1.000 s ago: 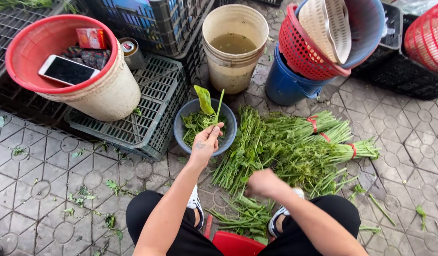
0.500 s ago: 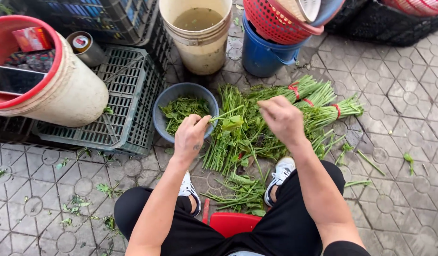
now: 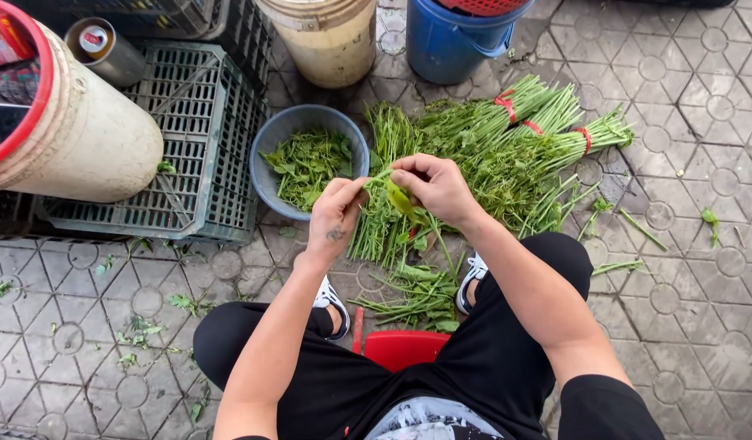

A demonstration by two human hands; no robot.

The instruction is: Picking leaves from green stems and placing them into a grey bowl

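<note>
Both hands meet in front of me over a pile of green leafy stalks lying on the paved ground. My left hand pinches the tip of a thin green stem, and my right hand grips the same stem with a leaf hanging under its fingers. Just left of my hands stands a grey-blue bowl that holds picked leaves. Some of the stalks in the pile are tied in bundles with red bands. Trimmed stalks lie between my feet.
A grey plastic crate lies at the left, with a large cream tub with a red rim on its side and a can beside it. A beige bucket and a blue bucket stand behind. I sit on a red stool.
My left hand left the bowl after dropping leaves and came to the right. My right hand lifted a stem from the pile, and both hands now hold it.
</note>
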